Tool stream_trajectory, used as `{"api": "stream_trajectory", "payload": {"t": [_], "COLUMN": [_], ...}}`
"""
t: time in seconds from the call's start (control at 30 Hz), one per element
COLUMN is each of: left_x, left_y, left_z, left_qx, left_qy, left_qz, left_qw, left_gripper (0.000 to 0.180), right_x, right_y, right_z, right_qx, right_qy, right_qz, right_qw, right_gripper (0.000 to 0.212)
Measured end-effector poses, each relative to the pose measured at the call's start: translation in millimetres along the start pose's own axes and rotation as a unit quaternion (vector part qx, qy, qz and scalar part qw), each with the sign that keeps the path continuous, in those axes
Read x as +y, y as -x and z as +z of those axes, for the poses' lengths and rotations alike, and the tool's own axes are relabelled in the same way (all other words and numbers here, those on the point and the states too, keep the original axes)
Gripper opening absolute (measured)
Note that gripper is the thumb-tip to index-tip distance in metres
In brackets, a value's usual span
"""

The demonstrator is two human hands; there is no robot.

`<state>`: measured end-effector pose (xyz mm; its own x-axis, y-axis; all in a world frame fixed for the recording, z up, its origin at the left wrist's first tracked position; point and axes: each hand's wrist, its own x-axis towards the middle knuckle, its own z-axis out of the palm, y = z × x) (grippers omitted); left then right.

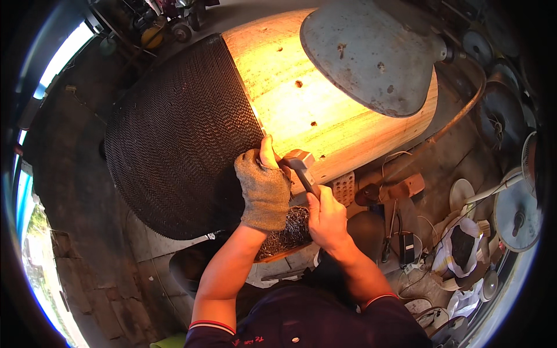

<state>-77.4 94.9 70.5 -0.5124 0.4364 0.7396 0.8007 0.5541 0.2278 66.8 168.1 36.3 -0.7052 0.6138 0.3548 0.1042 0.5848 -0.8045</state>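
A big wooden drum lies before me. Tight dark rows of ridged or toothed material cover its left part, and bare wood with a few small holes shows on the right. My left hand, in a grey-brown fingerless glove, rests at the border between the two. Its fingers are closed at the edge of the rows; whatever they pinch is too small or hidden to name. My right hand grips a hammer by its dark handle, its head close beside the left fingers. Below both hands sits a tray of small metal pieces resembling nails.
A grey metal lamp shade hangs over the drum's right part, on a bent arm. To the right lie pliers, a perforated brick, a white bag and several discs or reels. Windows run along the left.
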Motion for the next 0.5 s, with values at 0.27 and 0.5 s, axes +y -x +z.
{"api": "stream_trajectory", "payload": {"t": [0.27,0.5], "left_x": [-9,-3], "left_y": [6,24], "left_z": [10,-52], "left_qx": [0.014,-0.083], "left_qy": [-0.054,0.058], "left_qz": [0.040,-0.006], "left_qw": [0.998,0.995], "left_gripper": [0.079,0.085], "right_x": [3,1], "right_y": [-4,-4], "right_z": [-4,-3], "right_qx": [0.002,-0.038], "right_qy": [-0.012,0.022], "right_qz": [0.022,0.046], "right_qw": [1.000,0.998], "right_gripper": [0.021,0.019]}}
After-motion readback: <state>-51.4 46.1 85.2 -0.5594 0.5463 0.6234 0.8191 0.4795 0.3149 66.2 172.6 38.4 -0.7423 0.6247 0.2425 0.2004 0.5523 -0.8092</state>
